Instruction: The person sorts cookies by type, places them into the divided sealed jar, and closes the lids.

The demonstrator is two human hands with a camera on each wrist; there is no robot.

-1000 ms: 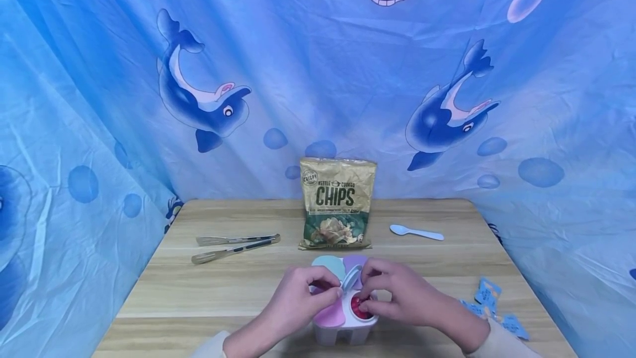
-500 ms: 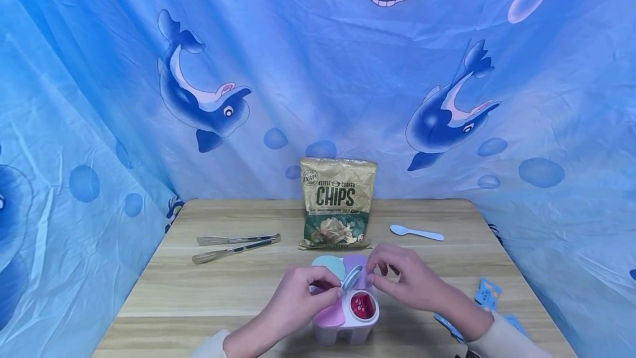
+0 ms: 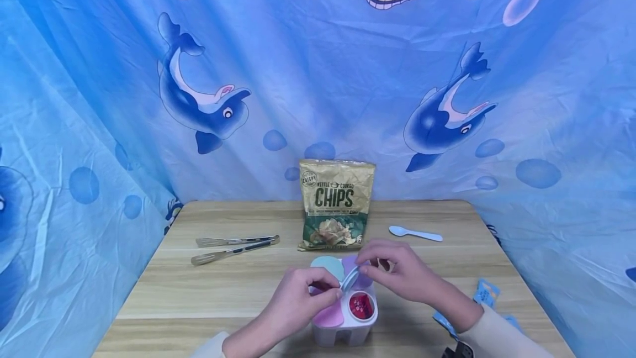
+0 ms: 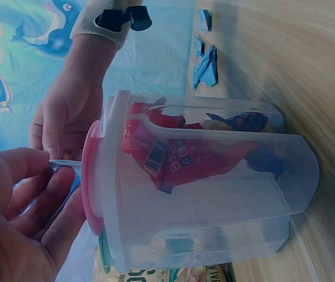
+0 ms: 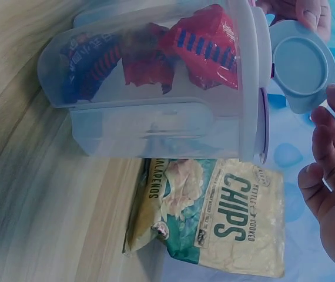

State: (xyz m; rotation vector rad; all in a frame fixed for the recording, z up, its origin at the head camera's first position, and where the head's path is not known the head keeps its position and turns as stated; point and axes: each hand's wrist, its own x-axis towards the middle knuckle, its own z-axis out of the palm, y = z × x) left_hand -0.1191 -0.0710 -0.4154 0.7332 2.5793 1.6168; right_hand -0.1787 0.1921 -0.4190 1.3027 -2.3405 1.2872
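Observation:
A translucent box (image 4: 214,217) with several compartments stands on the table before me, topped by teal, purple and pink round lids. Its front-right light-blue lid (image 5: 300,64) is flipped up. My left hand (image 3: 308,291) pinches this lid near its lower edge. From the other side, my right hand (image 3: 404,275) has thumb and forefinger tips at the lid's upper edge. Below it, the uncovered round opening shows a red packet (image 3: 361,306). Through the box wall, crinkled red packets (image 5: 205,50) and a dark blue one (image 5: 91,64) are stacked in that compartment.
A chips bag (image 3: 335,198) stands upright behind the box. Metal tongs (image 3: 233,250) lie at the left, and a white plastic spoon (image 3: 416,233) at the back right. Blue packets (image 3: 486,293) lie by the right forearm. A blue printed curtain (image 3: 308,70) hangs behind the table.
My right hand has drawn its fingers out of the opening and moved up to the raised lid's edge. The red packet now shows in the opening. My left hand keeps its pinch.

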